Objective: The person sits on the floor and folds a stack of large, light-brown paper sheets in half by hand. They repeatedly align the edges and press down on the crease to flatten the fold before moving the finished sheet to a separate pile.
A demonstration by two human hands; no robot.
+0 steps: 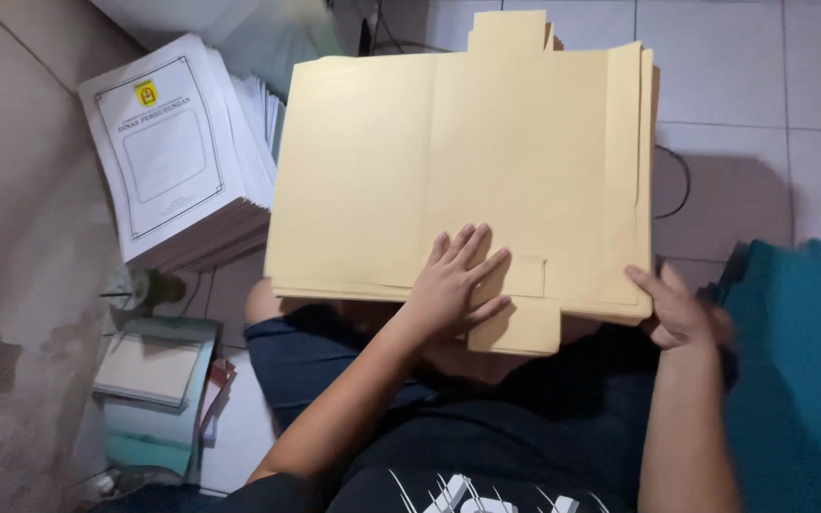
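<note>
1. Manila-coloured flat card folders [486, 161] lie in a stack across the person's lap, which is clad in dark blue shorts; the stack reaches out over the pale tiled floor [724, 66].
2. The left hand [453, 280] lies flat on the top folder near its front edge, fingers spread, gripping nothing.
3. The right hand [681, 309] clasps the stack's near right corner, thumb on top and fingers curled under the edge.
4. A small rectangular tab [525, 328] sticks out from the front edge beside the left hand, and another tab [510, 28] shows at the far edge.
5. The top folder shows vertical fold lines; its sheet looks plain, unmarked and slightly offset from those beneath.
6. Left of the folders stands a tall stack of white printed booklets [168, 142] with a bordered cover and a small yellow emblem.
7. Lower left, a pale green pile of paper [149, 380] rests on the floor beside a stained beige wall [11, 285].
8. At the right edge lies a teal cloth-like surface [800, 370].
9. A thin dark cable [681, 180] curls on the tiles behind the folders.
</note>
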